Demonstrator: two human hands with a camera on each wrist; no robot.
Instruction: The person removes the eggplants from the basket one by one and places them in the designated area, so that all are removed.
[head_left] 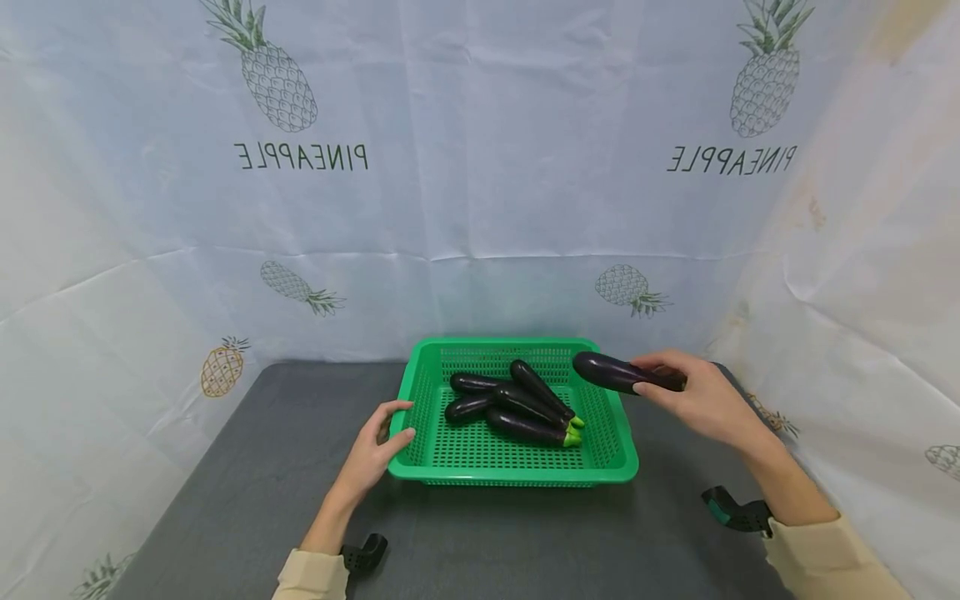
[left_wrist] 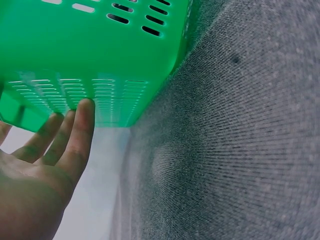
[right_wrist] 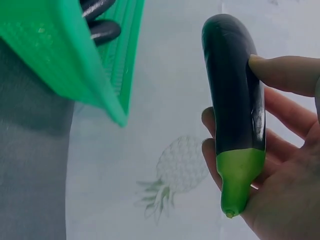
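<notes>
My right hand (head_left: 708, 404) curls round a glossy purple-black, green-ended eggplant (head_left: 611, 372) | raised near the right rim of a green slotted plastic basket (head_left: 513, 476) | my left hand (head_left: 367, 452), fingers nearly straight, touches its left side

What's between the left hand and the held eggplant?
In the head view, the green basket with more eggplants inside lies between left hand and held eggplant.

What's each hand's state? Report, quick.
Left hand: open, touching the basket.
Right hand: closed, holding an eggplant.
</notes>
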